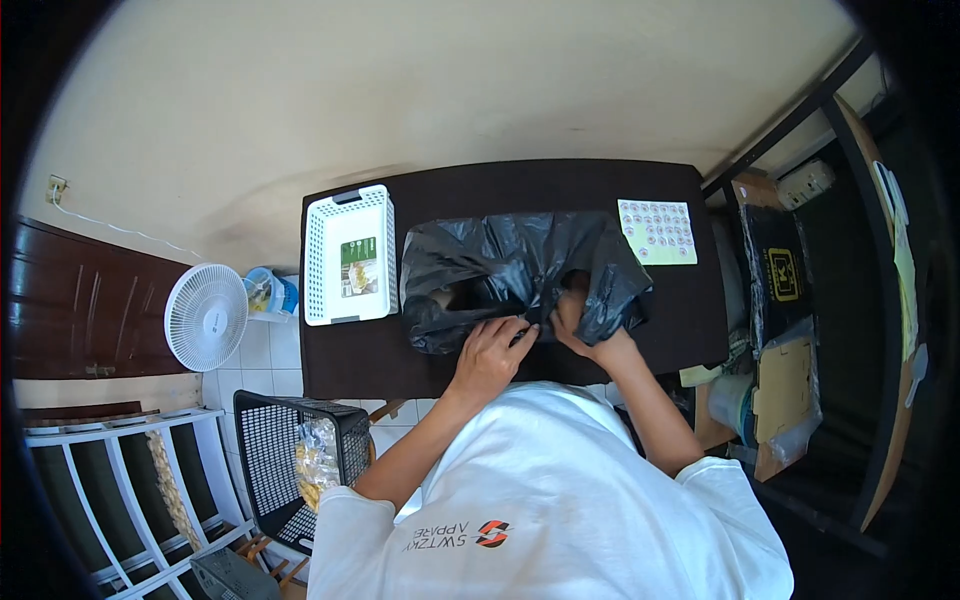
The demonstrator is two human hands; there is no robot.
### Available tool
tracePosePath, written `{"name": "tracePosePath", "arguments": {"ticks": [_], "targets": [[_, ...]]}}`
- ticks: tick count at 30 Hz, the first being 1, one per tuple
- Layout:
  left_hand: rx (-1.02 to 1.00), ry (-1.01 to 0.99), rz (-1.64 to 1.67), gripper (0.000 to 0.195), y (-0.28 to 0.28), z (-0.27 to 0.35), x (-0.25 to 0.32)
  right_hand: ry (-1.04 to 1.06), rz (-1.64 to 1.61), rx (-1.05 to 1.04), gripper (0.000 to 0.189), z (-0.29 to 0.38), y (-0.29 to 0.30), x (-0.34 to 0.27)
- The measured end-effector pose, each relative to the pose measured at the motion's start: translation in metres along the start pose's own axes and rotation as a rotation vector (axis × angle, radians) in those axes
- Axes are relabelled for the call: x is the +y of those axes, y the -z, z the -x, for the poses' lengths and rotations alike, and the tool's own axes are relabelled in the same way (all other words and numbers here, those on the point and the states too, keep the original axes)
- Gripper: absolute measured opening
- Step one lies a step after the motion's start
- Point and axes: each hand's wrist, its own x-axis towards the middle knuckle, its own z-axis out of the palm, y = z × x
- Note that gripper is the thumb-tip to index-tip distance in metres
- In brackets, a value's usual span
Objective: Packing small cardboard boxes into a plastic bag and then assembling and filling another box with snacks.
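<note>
A black plastic bag (517,240) lies spread on a table with a dark cover (352,367), its mouth facing up and its sides crumpled. At the bag's near edge, my left hand (491,352) pinches the plastic between thumb and fingers. My right hand (581,322) is beside it, at the near right part of the bag; folds of plastic drape over its wrist and hide some of the fingers. Whether those fingers grip the plastic cannot be made out. The inside of the bag is mostly in shadow.
A white perforated plastic basket (350,300) holding a printed packet or card (359,268) stands left on the table. A sheet of round stickers (658,232) lies at right. On the left are a white fan (206,317) and a black crate (277,450) with bagged yellow food (316,461). Shelving (844,225) flanks the right.
</note>
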Motion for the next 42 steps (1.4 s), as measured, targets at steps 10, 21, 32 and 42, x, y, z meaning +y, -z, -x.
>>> {"name": "tracePosePath", "arguments": {"ticks": [10,21,32,42], "targets": [[-0.026,-0.009,0.026,0.027,-0.014,0.013,-0.003,-0.098,-0.147,0.212,0.043,0.053,0.049,-0.047],[0.041,-0.204,0.217,0.018,0.005,-0.012,0.016,-0.149,-0.406,0.797,0.018,0.14,0.062,-0.019],[-0.46,-0.121,0.803,0.018,-0.131,-0.094,0.152,-0.93,-0.725,0.546,0.019,0.203,-0.085,0.258],[-0.223,0.553,0.319,0.04,-0.316,-0.133,0.108,-0.521,-0.604,0.179,0.02,0.073,-0.086,0.328]]}}
